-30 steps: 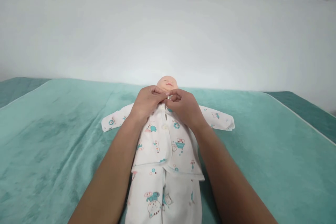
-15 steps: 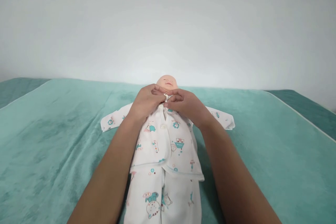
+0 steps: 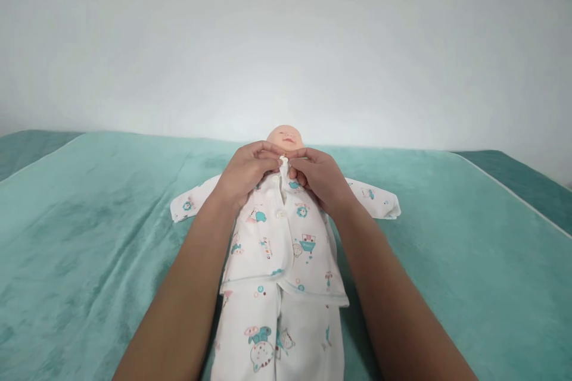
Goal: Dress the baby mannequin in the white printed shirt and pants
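Note:
A baby doll [image 3: 286, 136] lies on its back, head away from me, dressed in a white printed baby shirt [image 3: 263, 238] and matching pants [image 3: 308, 339]. At the shirt's neckline, just below the doll's chin, my left hand [image 3: 248, 169] pinches the collar edge from the left. From the right, my right hand [image 3: 319, 175] grips the other side of the collar with bent fingers. A small white button [image 3: 285, 159] shows between my fingertips. Lower on the front, another button [image 3: 280, 214] lies on the overlapped placket, with a narrow gap above it.
A green plush cover [image 3: 98, 238] spreads beneath the doll, with pale seams on both sides. Behind it stands a white wall [image 3: 286, 53] with a dark band along the top. The doll's sleeves [image 3: 375, 199] stretch outward on both sides.
My right thumb has moved up to the top button, which now shows more plainly between my fingertips. My right fingers have curled under the collar. The view has tilted slightly.

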Demonstrator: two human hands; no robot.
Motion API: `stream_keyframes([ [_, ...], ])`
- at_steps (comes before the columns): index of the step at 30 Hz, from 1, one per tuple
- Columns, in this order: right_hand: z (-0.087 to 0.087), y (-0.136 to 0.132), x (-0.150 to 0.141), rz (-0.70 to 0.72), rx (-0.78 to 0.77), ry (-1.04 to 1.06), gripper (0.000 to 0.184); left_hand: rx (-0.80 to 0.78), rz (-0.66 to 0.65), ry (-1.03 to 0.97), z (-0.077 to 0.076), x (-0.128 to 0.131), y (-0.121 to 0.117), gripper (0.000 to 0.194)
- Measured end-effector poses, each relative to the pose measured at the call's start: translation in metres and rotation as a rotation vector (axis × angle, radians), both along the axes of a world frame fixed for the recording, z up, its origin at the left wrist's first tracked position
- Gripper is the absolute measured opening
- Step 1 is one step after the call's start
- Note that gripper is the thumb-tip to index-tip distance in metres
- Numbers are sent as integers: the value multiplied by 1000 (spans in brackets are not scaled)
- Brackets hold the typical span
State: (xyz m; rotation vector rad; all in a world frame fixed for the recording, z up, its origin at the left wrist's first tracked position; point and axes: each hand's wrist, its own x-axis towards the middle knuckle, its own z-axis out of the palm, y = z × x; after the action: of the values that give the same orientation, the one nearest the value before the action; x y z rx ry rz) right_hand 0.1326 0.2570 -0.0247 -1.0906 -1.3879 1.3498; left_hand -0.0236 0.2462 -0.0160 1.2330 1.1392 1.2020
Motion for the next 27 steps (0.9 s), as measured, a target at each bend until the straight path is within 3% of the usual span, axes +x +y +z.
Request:
stream_keyframes([
  [10, -4, 1, 0, -11, -5, 23, 11, 6, 6, 17, -3, 1, 2, 23],
  [16, -4, 1, -1, -19, 7, 7, 9, 85, 188, 288, -4, 8, 5, 11],
  [19, -1, 1, 1, -29, 6, -21, 9, 124, 217, 408, -4, 7, 4, 10],
  [22, 8, -4, 4, -39, 36, -157, 11, 93, 156, 345, -2, 4, -2, 15],
  [27, 31, -28, 8, 55, 186, -660, 30, 39, 61, 352, 7, -3, -21, 14],
])
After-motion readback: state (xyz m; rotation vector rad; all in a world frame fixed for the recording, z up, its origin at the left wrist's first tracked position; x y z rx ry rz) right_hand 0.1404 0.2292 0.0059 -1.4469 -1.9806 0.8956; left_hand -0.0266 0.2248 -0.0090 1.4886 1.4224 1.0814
